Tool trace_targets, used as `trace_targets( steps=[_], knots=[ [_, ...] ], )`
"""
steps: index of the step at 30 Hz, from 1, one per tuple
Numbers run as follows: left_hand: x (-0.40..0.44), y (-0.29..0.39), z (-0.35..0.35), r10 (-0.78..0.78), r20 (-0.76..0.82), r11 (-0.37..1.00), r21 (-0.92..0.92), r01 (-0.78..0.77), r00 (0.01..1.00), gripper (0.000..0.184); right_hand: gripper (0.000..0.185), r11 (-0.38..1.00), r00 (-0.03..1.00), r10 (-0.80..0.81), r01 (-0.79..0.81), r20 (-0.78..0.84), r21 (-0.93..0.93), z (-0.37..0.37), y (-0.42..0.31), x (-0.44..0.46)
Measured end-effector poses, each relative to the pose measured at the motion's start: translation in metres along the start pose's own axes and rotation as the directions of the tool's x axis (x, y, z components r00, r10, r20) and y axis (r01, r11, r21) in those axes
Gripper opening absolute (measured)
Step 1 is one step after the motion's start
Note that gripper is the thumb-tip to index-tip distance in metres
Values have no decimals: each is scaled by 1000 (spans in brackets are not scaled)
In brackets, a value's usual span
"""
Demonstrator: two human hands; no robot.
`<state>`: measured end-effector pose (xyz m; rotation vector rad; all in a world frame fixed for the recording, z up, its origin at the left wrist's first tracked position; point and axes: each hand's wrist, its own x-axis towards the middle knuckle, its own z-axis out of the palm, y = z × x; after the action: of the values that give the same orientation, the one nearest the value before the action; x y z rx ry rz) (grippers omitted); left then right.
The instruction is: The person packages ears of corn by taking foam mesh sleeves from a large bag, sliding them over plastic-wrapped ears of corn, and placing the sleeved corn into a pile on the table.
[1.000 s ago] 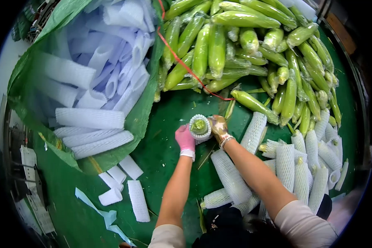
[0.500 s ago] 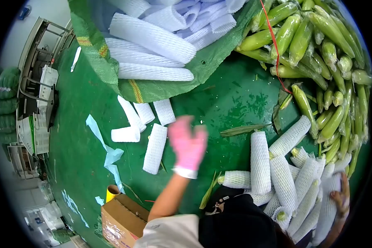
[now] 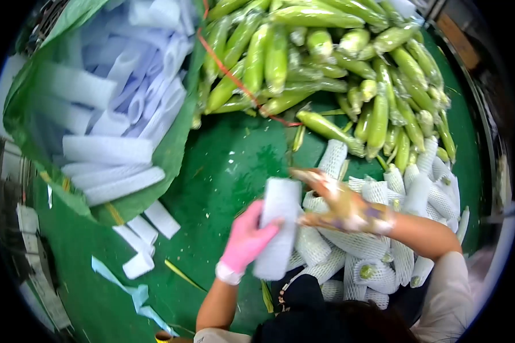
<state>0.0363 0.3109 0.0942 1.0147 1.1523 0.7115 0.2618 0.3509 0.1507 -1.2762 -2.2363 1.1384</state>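
In the head view, my left hand (image 3: 247, 235), in a pink glove, grips a white foam net sleeve (image 3: 278, 228) that stands nearly upright. My right hand (image 3: 340, 207), in a stained glove, is just right of the sleeve, its fingers spread and a little blurred. Whether its thumb touches the sleeve I cannot tell. Beneath and beyond that hand lies a heap of ears of corn in foam sleeves (image 3: 364, 271). Farther back is a large pile of green ears of corn (image 3: 377, 123), many wrapped in clear film.
An open green sack (image 3: 174, 157) full of foam sleeves stands at upper left. A few loose sleeves (image 3: 162, 219) lie below its rim. A blue strip (image 3: 138, 294) and a leaf piece (image 3: 184, 274) are on the green floor. Red string (image 3: 234, 80) crosses the corn.
The view has swung right. My left hand, earlier open near a loose sleeve on the floor, now holds one. My right hand has left the sleeved corn it held and come over beside the left.
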Motion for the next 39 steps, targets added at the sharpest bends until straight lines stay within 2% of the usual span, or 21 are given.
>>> trace_targets(
  steps=[2, 4, 11, 12, 14, 16, 18, 20, 21, 23, 24, 25, 26, 28, 29, 30, 32, 33, 36, 38, 39],
  knots=[
    [41, 5, 29, 127, 8, 953, -277, -120, 992, 38, 50, 988, 983, -50, 75, -176, 138, 18, 26, 33],
    [79, 19, 29, 156, 94, 932, -345, -115, 983, 36, 38, 896, 915, 155, 29, -372, 444, 8, 41, 49],
    [168, 4, 84, 334, 36, 836, -473, -279, 942, 39, 19, 357, 877, 376, 161, -300, 920, -5, 138, 62],
    [189, -16, 92, 391, 53, 837, -436, -331, 919, 38, 20, 415, 829, 436, 158, -349, 896, -1, 153, 61],
    [203, -23, 117, 611, 3, 772, -224, -595, 792, 38, 17, 844, 746, 264, 128, -611, 520, -2, 183, 56],
    [212, -28, 151, 415, -110, 677, -626, -387, 903, 38, 16, 930, 666, 322, -89, -673, 357, -17, 184, 50],
    [232, -36, 174, 292, -107, 607, -747, -270, 951, 37, 16, 987, 614, 110, 28, -782, 160, -29, 220, 42],
    [242, -26, 189, 240, -129, 557, -793, -245, 962, 39, 18, 569, 461, 115, 696, -880, 439, -29, 313, 53],
    [248, -22, 194, 181, -71, 463, -874, -148, 981, 40, 11, 602, 641, 392, 363, -660, 711, -58, 279, 36],
    [273, -31, 211, 109, 48, 279, -960, 16, 993, 31, 16, 498, 704, 630, -44, -326, 866, -94, 237, 23],
    [260, -19, 216, 315, -303, 749, -502, -432, 899, 34, 22, 489, 739, 606, -56, -293, 871, -92, 235, 24],
    [257, -20, 215, 561, -288, 822, 83, -563, 776, 38, 26, 578, 760, 564, -86, -322, 812, -87, 241, 25],
    [254, -20, 215, 764, -251, 593, 638, -492, 595, 43, 30, 661, 778, 521, -108, -350, 743, -82, 248, 26],
    [269, -50, 213, 605, -294, 754, 510, -413, 740, 35, 31, 662, 864, 497, -316, -83, 680, -85, 240, 8],
    [271, -57, 217, 306, -347, 938, -50, -344, 886, 33, 34, 639, 853, 519, -351, -47, 684, -77, 234, 1],
    [248, -41, 204, 320, -311, 930, 285, -233, 895, 38, 37, 615, 841, 541, -384, -15, 688, -72, 229, -2],
    [246, -68, 182, 322, -349, 874, 466, -135, 880, 41, 46, 841, 824, 528, -541, -204, -6, -64, 240, 3],
    [244, -67, 173, 330, -358, 866, 482, -130, 873, 41, 51, 907, 864, 339, -406, -373, -116, -51, 237, 4],
    [236, -71, 170, 169, -447, 959, 281, -41, 879, 48, 37, 860, 747, 390, -504, -538, -75, -32, 233, 12],
    [236, -85, 186, 105, -564, 981, 194, 8, 819, 56, 33, 793, 743, 558, -608, -369, -25, -28, 254, 8],
    [240, -89, 186, 35, -514, 992, 121, 32, 857, 65, 28, 813, 853, 468, -518, -233, -264, -18, 290, 5]
  ],
)
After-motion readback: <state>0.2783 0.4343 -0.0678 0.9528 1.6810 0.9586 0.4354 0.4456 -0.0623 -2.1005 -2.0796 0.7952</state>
